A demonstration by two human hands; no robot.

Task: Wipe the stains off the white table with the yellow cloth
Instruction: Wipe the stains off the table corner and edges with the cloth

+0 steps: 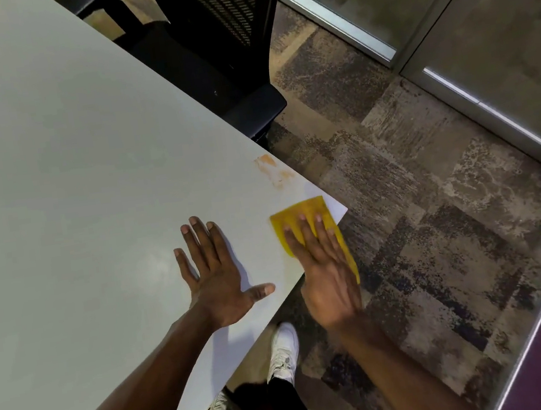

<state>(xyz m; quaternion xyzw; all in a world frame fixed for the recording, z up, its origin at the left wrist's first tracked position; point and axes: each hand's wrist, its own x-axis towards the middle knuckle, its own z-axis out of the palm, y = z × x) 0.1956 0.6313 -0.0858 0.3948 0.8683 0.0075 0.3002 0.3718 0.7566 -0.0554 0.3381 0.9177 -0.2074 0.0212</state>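
Note:
The white table (68,169) fills the left of the view, its near right corner pointing toward me. An orange-brown stain (273,170) smears the top close to the right edge. Just below the stain, the folded yellow cloth (301,212) lies on the corner and partly hangs over the edge. My right hand (322,267) presses flat on the cloth with straight fingers. My left hand (218,277) rests flat on the tabletop, fingers spread, to the left of the cloth.
A black mesh office chair (226,38) stands against the table's far right edge. Patterned carpet (419,219) covers the floor on the right, bounded by metal-framed glass partitions (445,27). My white shoes (283,351) show below the table edge.

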